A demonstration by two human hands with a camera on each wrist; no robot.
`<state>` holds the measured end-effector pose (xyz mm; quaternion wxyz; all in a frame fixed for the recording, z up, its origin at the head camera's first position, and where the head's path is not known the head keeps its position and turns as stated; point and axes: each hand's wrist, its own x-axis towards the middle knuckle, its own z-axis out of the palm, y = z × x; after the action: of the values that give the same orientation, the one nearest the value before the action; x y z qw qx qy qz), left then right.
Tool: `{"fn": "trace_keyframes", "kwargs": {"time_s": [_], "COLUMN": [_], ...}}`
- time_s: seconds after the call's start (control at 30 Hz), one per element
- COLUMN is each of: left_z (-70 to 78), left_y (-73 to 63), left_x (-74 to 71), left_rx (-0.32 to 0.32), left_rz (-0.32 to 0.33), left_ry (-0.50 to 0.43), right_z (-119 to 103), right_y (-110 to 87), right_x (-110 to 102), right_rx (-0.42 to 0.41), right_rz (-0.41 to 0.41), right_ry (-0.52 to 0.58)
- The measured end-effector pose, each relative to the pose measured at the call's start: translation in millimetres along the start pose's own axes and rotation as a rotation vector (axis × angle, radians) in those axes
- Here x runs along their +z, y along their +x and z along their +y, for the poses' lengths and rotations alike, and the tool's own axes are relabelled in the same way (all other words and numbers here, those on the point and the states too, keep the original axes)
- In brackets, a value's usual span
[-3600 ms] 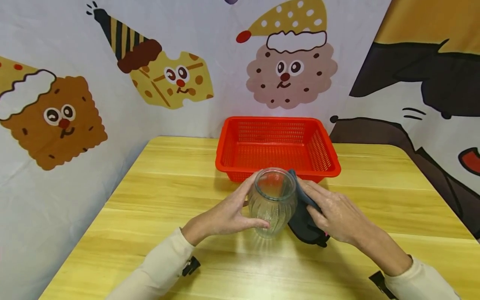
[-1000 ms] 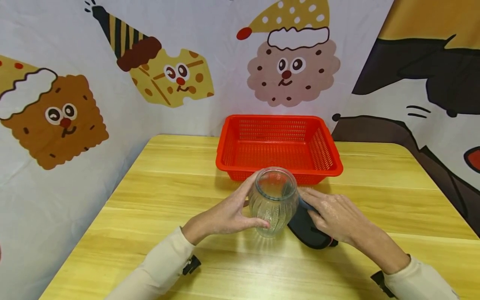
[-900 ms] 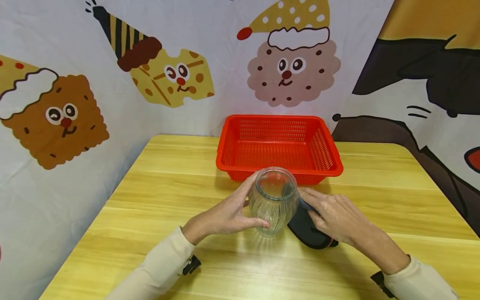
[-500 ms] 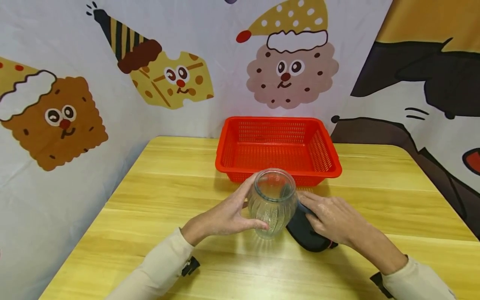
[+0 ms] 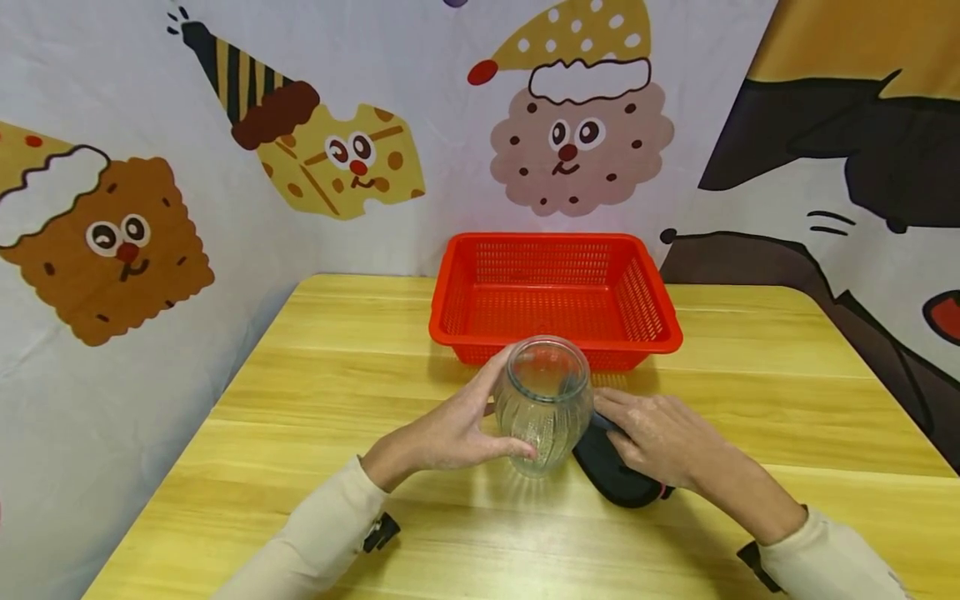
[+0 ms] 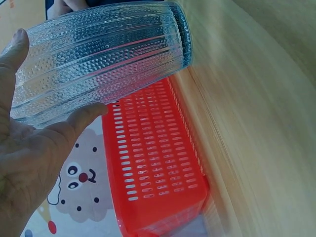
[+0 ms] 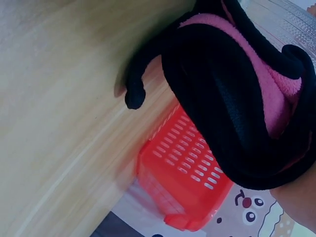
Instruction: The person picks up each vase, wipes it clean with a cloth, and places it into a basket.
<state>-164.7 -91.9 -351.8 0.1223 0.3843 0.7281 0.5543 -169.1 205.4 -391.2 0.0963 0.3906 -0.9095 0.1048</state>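
A clear ribbed glass jar (image 5: 543,429) stands upright near the table's middle, its mouth facing up. My left hand (image 5: 450,432) holds it from the left, thumb in front and fingers round the far side. In the left wrist view the jar (image 6: 98,61) shows a dotted, ribbed wall. At the jar's right side, my right hand (image 5: 660,433) pinches a dark cloth (image 5: 618,477) against the glass. The lower part of that cloth hangs below the fingers. From the right wrist, the cloth (image 7: 232,98) shows black edging and a pink fleecy side; it hides most of the right hand.
Right behind the jar sits a red perforated plastic basket (image 5: 555,345). The pale wooden table (image 5: 337,392) reaches back to a cartoon-printed backdrop (image 5: 450,225). A black clip-like piece (image 5: 381,533) is at the left cuff, and another (image 5: 757,567) at the right.
My right hand has slid a little down the jar's side with the cloth, whose upper part stood near the rim earlier. The left hand and jar have hardly moved.
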Motion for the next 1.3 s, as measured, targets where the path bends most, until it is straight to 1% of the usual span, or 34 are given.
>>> {"fn": "trace_keyframes", "kwargs": {"time_s": [0.23, 0.4, 0.5, 0.63, 0.77, 0.9, 1.07, 1.17, 1.27, 1.3], "left_z": [-0.3, -2.8, -12.3, -28.9, -36.2, -32.4, -12.7, -6.2, -6.5, -9.0], "left_y": [-1.2, -1.2, -0.2, 1.4, 2.1, 2.5, 1.8, 1.3, 1.3, 1.5], "left_x": [-0.2, 0.1, 0.5, 0.7, 0.4, 0.7, -0.3, -1.1, -1.4, -1.3], "left_rx": [-0.03, -0.022, -0.014, 0.001, 0.012, 0.013, 0.019, 0.03, 0.026, 0.023], "left_rz": [0.008, 0.004, 0.006, 0.007, 0.003, 0.003, 0.0, -0.004, -0.004, -0.003], "left_ry": [-0.001, 0.008, 0.003, 0.012, 0.026, 0.015, 0.001, 0.001, 0.0, 0.0], "right_z": [1.4, 1.7, 1.5, 0.9, 0.7, 1.0, 1.4, 0.8, -0.4, -0.8], "right_y": [2.5, 2.3, 2.4, 2.8, 2.9, 3.8, 3.9, 3.3, 3.5, 3.6], "right_x": [3.7, 6.6, 8.7, 11.3, 14.6, 17.8, 21.2, 22.7, 23.1, 23.1], "right_rx": [-0.002, -0.005, -0.002, 0.006, 0.008, -0.006, -0.035, -0.046, -0.038, -0.032], "right_rz": [-0.024, -0.038, -0.053, -0.068, -0.064, -0.06, -0.056, -0.059, -0.076, -0.084], "right_ry": [0.014, 0.011, 0.004, -0.009, -0.021, -0.034, -0.047, -0.066, -0.078, -0.079]}}
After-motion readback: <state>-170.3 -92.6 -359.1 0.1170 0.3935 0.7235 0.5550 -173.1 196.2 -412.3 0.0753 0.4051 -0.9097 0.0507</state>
